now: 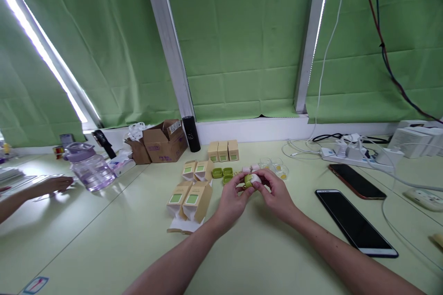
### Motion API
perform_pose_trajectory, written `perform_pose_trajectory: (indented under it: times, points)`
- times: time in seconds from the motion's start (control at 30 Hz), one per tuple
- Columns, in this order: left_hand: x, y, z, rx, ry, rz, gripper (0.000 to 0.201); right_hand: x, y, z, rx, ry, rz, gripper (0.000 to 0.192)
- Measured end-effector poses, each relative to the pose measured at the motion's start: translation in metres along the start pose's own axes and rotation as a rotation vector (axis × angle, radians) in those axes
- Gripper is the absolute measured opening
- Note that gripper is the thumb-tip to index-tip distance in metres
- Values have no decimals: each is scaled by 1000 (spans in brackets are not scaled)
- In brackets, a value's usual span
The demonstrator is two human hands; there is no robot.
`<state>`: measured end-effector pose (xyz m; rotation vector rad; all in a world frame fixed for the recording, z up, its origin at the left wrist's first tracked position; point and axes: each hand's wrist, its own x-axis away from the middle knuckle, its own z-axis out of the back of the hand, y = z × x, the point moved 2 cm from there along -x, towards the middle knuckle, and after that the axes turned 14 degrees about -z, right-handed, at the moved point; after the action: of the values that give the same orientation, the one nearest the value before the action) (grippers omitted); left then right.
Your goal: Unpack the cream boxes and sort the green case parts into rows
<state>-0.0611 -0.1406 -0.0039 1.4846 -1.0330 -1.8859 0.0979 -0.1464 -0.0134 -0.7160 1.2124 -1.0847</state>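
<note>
Between my fingertips is a small rounded green-and-white piece [252, 179], too small to name by kind. My left hand [234, 196] pinches its green side, while my right hand [275, 191] grips the white side. Just behind lie several small green square trays [227, 172] and a pale pink piece [254, 167]. Clear plastic cups with yellow spots [279, 168] sit to the right of these. Left of my hands, kraft boxes with green labels [197, 199] lie with white flaps showing. More small kraft boxes [223, 151] stand in a row farther back.
Two phones [356, 221] lie at the right, below a power strip [356, 154] with cables. An open cardboard box [164, 142], a black cylinder [191, 133] and a purple water jug [90, 168] stand at the back left. Another person's hand [57, 185] reaches in at far left.
</note>
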Motion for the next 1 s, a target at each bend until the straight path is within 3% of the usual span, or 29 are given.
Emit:
perform_pose_trajectory:
  times: [0.13,0.27,0.43,0.73,1.0]
  points:
    - [1,-6,3,14,25,23,45,-3,4,2,-142,21,-112,31]
    - [-1,-16,8,36,98,38,46,-12,8,12,-463,103,-259,42]
    - [-2,-20,10,103,158,34,49,-17,13,15,-881,-20,-452,39]
    - [-1,-18,16,161,276,41,53,-14,13,12,-938,-130,-495,34]
    - [-3,-17,17,165,315,46,56,-14,5,17,-890,-80,-470,41]
